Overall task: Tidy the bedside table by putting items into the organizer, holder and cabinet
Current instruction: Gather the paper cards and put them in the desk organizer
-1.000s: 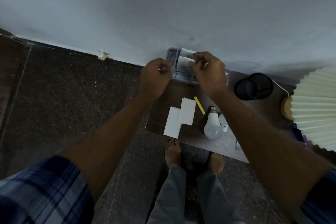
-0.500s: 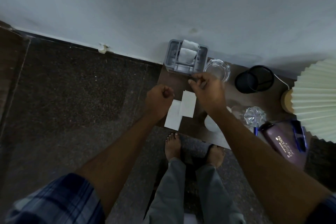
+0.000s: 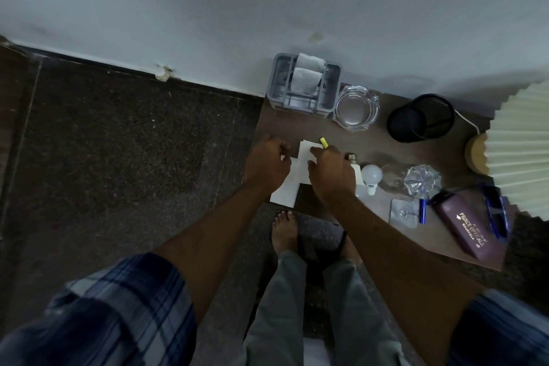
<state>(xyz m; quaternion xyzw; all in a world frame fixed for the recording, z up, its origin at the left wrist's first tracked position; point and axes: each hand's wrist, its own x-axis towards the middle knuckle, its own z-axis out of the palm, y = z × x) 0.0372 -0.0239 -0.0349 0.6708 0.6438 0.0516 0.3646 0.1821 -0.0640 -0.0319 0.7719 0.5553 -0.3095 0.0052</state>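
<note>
1. While both forearms reach down to the table (image 3: 300, 128), the left hand (image 3: 269, 162) sits knuckles-up, fingers curled at the left edge of the paper slips (image 3: 300, 169).
2. The right hand (image 3: 331, 177) has its fingertips bent onto the top slip (pinch or bare contact: can't tell, either hand).
3. The right hand hides most of the bulb (image 3: 352, 157) and half of the yellow marker (image 3: 323, 142).
4. The purple case (image 3: 463, 226) reads "PRINCE OPTICALS"; the smaller line is illegible.

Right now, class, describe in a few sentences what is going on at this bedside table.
A person stands at the table, both hands on the white paper sheets: left hand at their left edge, right hand on the top sheet. Whether either grips is unclear. The grey organizer holds folded tissues; the black mesh holder, bulb and glasses case sit untouched.
</note>
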